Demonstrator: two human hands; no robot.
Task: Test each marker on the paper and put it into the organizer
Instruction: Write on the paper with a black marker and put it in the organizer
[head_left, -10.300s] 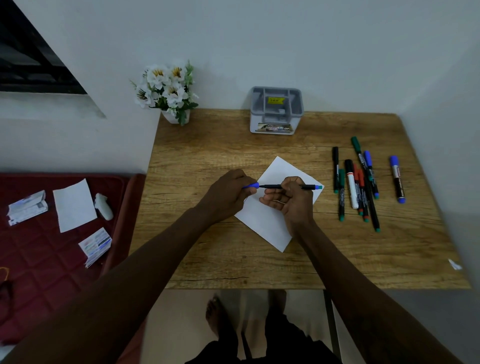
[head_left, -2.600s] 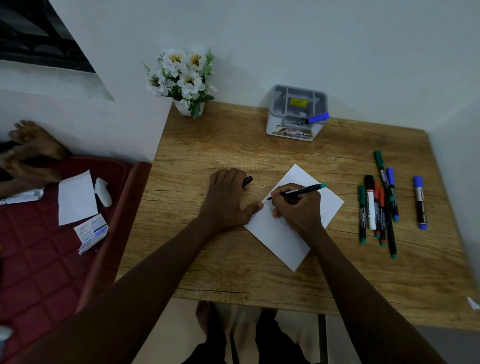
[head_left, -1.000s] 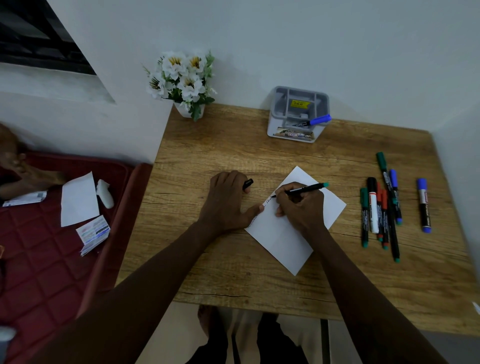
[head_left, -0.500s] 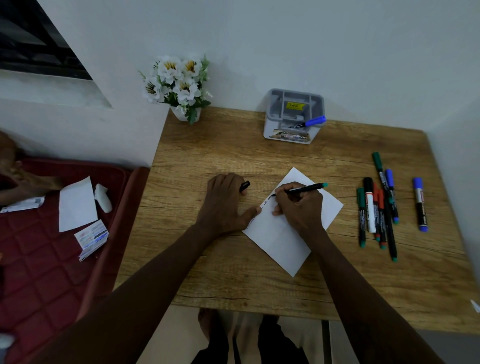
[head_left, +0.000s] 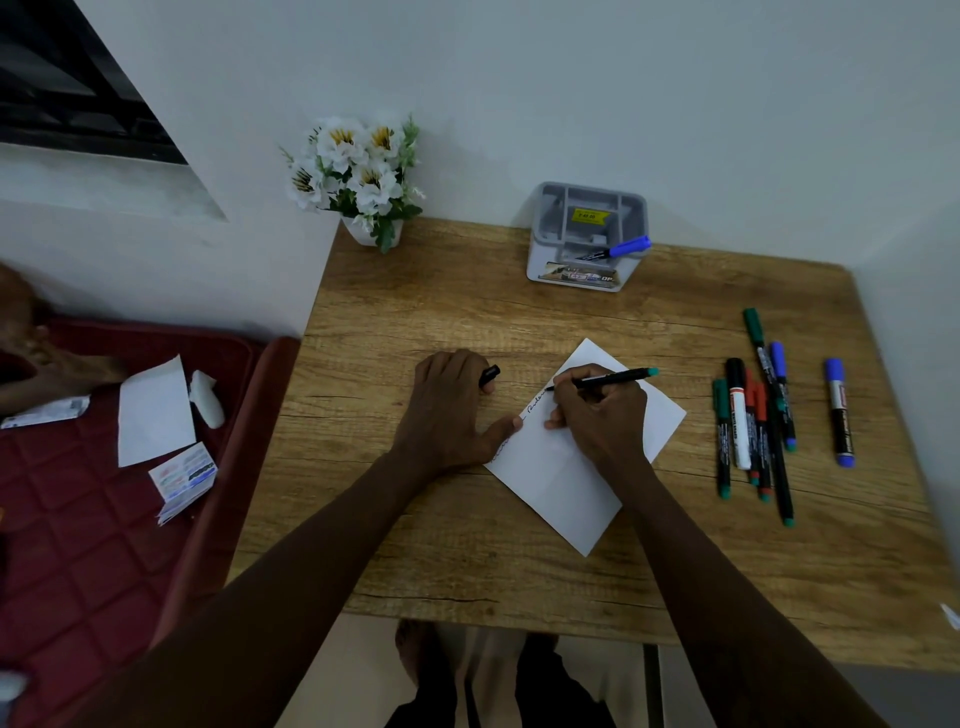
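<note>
Right hand (head_left: 597, 415) clamped on a thin black marker (head_left: 608, 380), tip touching the paper (head_left: 582, 478) near its upper-left edge, beside a line of writing. Left hand (head_left: 449, 415) fingers curled round a black cap (head_left: 489, 373), thumb pinning the paper's left edge. Organizer (head_left: 587, 236) at the counter's (head_left: 441, 322) back edge, one blue-capped marker (head_left: 618, 250) leaning in it. Loose markers (head_left: 753, 421) bunched by the right edge. Bare counter between paper and organizer, also front-left.
</note>
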